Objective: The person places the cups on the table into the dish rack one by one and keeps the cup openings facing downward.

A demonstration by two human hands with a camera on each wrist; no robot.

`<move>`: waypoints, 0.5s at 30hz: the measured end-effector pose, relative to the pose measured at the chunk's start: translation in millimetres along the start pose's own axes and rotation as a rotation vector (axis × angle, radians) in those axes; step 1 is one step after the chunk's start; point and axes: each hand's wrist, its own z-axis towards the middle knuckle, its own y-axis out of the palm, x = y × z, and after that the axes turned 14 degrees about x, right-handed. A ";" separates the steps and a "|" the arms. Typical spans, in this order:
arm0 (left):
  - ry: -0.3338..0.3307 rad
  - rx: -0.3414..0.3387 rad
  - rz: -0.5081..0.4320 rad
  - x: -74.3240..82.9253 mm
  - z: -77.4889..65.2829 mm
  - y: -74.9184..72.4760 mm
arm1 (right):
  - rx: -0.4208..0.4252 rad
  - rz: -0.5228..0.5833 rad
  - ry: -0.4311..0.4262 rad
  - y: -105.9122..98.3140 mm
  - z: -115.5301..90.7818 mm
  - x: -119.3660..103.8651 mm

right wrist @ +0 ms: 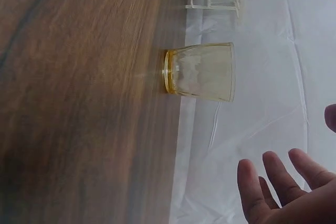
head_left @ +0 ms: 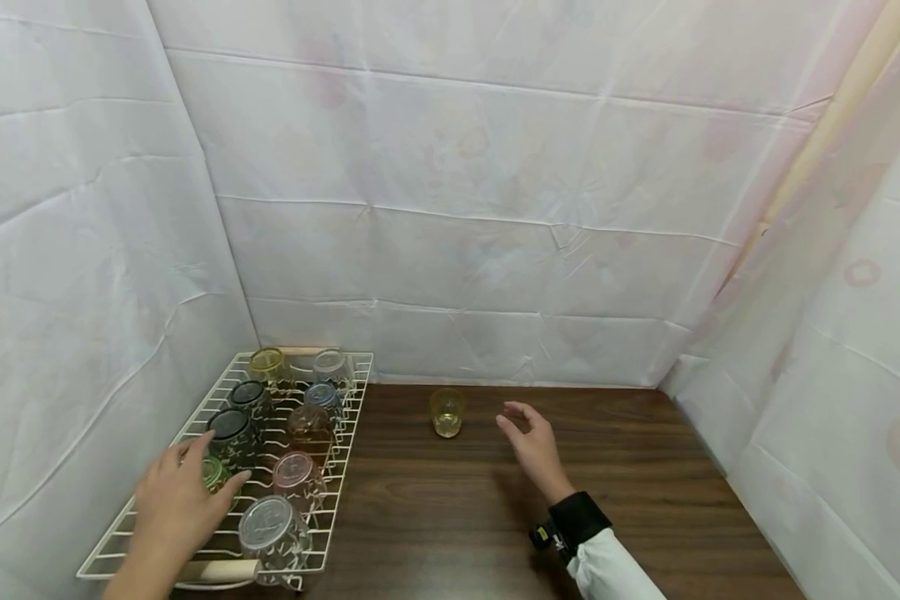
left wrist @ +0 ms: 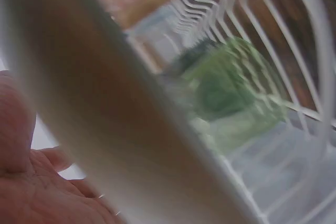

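Note:
My left hand [head_left: 176,500] is over the near left part of a white wire rack [head_left: 345,475], thumb and fingers spread around a green glass [head_left: 212,473] that stands upside down. In the left wrist view the green glass [left wrist: 226,95] appears beyond a blurred bar [left wrist: 115,108], apart from the visible fingers. My right hand [head_left: 534,450] hovers above the dark wooden table, its fingers loosely bent and nothing in them. To its left a yellow glass [head_left: 447,414] stands upright on the table; the right wrist view shows this glass [right wrist: 202,72] apart from the fingertips.
Several upside-down glasses fill the rack, among them a pink one [head_left: 297,475], a clear one [head_left: 273,529], a dark one [head_left: 232,433] and a blue one [head_left: 322,398]. A wooden handle [head_left: 221,571] is at the rack's front. White sheeting [head_left: 457,250] encloses the table [head_left: 435,517].

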 end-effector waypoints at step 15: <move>0.157 0.175 -0.120 65.3 -27.4 -2.9 | -0.110 -0.177 -0.111 49.0 18.5 -1.8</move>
